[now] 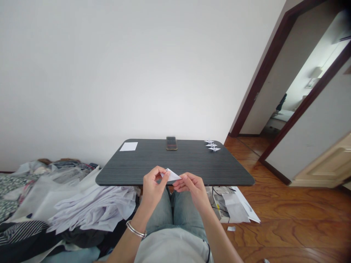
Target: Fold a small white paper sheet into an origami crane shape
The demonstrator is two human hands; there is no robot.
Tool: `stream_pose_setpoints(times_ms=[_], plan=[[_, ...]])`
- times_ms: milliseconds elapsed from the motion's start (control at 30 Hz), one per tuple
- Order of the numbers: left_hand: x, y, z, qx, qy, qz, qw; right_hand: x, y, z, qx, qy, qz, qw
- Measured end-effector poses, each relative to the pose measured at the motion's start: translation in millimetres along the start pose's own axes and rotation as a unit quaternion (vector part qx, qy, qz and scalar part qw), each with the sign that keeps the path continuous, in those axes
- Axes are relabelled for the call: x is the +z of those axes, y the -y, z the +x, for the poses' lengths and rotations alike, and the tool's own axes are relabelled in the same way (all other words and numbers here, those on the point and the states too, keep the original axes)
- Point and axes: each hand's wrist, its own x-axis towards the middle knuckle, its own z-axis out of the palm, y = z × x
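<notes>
Dark wood-grain table (pixel 192 164) against a plain white wall. At lower center of frame, my left hand (pixel 152 186) and right hand (pixel 190 185) both pinch a folded white paper triangle (pixel 172 175), wrists angled inward. No readable writing anywhere.

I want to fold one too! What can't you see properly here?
Head view:
The folded paper: the left hand and right hand cover its ends, hiding its whole shape.
The phone: too small to read its screen.
The paper figures on the table: too small to tell their folds.
</notes>
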Motion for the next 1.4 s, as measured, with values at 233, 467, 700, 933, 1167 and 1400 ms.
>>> stream_pose_setpoints(times_ms=[233, 467, 700, 933, 1167, 1400], plan=[[-0.2, -1, -1, 0.000, -0.001, -0.016, 1.000, 5, 0, -2, -0.044, -0.064, -0.007, 0.997], [2.8, -2, -3, 0.012, -0.004, -0.022, 1.000, 6, 2, -1, -0.010, -0.054, 0.055, 0.997], [5.1, -1, -6, 0.024, -0.010, -0.010, 1.000, 9, 4, -3, -0.012, -0.085, 0.063, 0.994], [7.2, -1, -6, 0.021, -0.014, -0.036, 0.999, 11, 5, -6, -0.023, -0.105, 0.066, 0.992], [6.9, 0, -4, 0.014, -0.014, -0.083, 0.996, 10, 3, -6, -0.011, -0.085, 0.097, 0.992], [6.8, -2, -4, 0.021, -0.016, -0.068, 0.997, 8, 6, -3, 0.016, -0.078, 0.098, 0.992]])
